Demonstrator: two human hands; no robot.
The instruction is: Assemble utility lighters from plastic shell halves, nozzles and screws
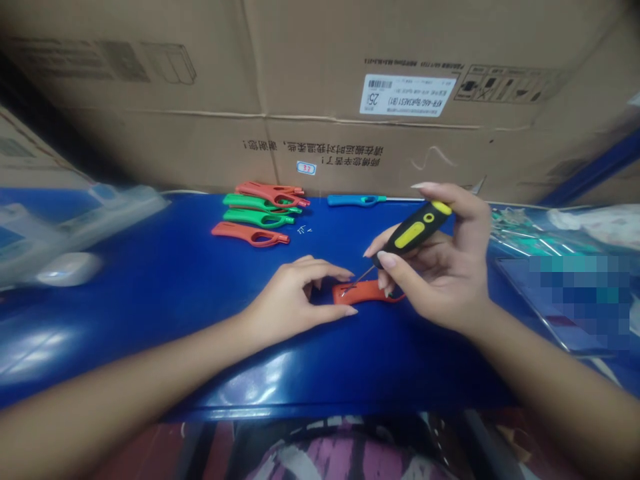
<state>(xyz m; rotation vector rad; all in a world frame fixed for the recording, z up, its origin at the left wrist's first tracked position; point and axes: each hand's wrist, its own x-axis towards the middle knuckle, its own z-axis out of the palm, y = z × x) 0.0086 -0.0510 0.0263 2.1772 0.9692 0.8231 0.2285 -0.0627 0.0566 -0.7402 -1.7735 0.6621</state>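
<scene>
My right hand (445, 267) is closed around a black-and-yellow screwdriver (413, 233), held at a slant with its thin shaft pointing down to the left. Its tip meets a red lighter handle (367, 291) lying flat on the blue table, near the slots at its left end. My left hand (295, 293) grips that end, thumb on the near side and forefinger on the far side. The handle's right part is partly hidden behind my right fingers.
Several red and green lighter handles (260, 219) lie in a stack beyond my left hand, beside small white bits (304, 230). A blue lighter (356, 200) with a metal rod lies along the cardboard (310, 93). At right are a tablet-like device (525, 293) and plastic bags (520, 233).
</scene>
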